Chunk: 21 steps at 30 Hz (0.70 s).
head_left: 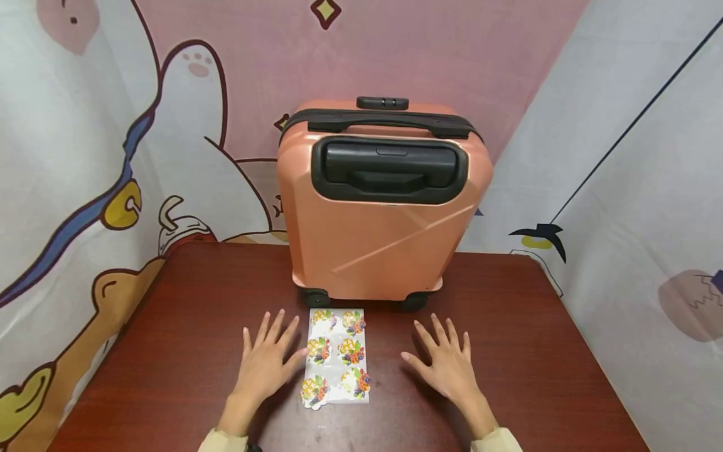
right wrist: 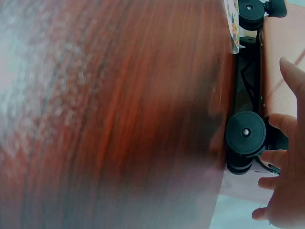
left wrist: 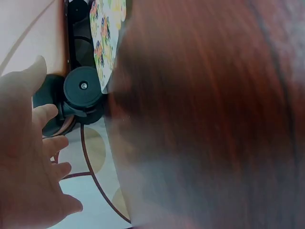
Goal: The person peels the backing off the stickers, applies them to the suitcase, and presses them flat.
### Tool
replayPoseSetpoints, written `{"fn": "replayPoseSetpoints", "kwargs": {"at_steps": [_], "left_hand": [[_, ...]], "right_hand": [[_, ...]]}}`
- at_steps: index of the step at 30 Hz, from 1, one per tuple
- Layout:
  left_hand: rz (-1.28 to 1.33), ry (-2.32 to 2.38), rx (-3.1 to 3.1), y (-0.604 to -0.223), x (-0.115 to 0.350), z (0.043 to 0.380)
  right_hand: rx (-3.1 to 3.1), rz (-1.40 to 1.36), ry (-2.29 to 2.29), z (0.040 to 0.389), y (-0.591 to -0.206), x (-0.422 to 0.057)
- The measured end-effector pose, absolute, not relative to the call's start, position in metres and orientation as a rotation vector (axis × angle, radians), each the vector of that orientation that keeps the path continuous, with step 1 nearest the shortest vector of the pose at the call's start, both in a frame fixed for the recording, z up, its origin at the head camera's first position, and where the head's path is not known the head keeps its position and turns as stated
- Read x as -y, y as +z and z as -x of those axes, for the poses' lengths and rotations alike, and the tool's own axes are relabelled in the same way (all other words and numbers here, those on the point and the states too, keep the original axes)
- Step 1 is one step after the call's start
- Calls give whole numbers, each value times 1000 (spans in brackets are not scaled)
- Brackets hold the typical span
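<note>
A white rectangular sheet (head_left: 336,384) with six multicoloured fruit-print stickers in two columns lies on the brown wood-grain table (head_left: 542,351), its far end just beside a black wheel (head_left: 315,299). Of the stickers, the lower-left one (head_left: 314,390) juts past the sheet's edge toward eight o'clock. At nine o'clock from the sheet, the left hand (head_left: 264,367) is spread wide and holds nothing; its thumb tip reaches the near edge, touching or just short, I cannot tell which. At three o'clock, well apart, the right hand (head_left: 449,367) is likewise spread and grips nothing. The pink-orange hard-shell suitcase (head_left: 390,245) stands upright at one o'clock, with a printed cloth (head_left: 429,56) beyond at twelve. This looks like a ready stance, with no handling begun; taking a sticker would call for a fine pinch at its rim while the other hand steadies the sheet.
</note>
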State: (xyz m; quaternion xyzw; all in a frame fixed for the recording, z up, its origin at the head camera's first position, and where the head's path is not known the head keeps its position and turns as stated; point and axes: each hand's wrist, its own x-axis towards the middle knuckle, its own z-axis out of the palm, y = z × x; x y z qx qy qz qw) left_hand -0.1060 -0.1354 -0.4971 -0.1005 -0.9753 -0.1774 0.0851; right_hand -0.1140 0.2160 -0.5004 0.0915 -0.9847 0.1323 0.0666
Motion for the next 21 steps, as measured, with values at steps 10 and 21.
{"fn": "replayPoseSetpoints", "kwargs": {"at_steps": [10, 21], "left_hand": [[348, -848, 2864, -500, 135, 120], [221, -1218, 2873, -503, 120, 137]], "right_hand": [[2974, -347, 696, 124, -495, -203], [2947, -517, 1299, 140, -504, -163]]}}
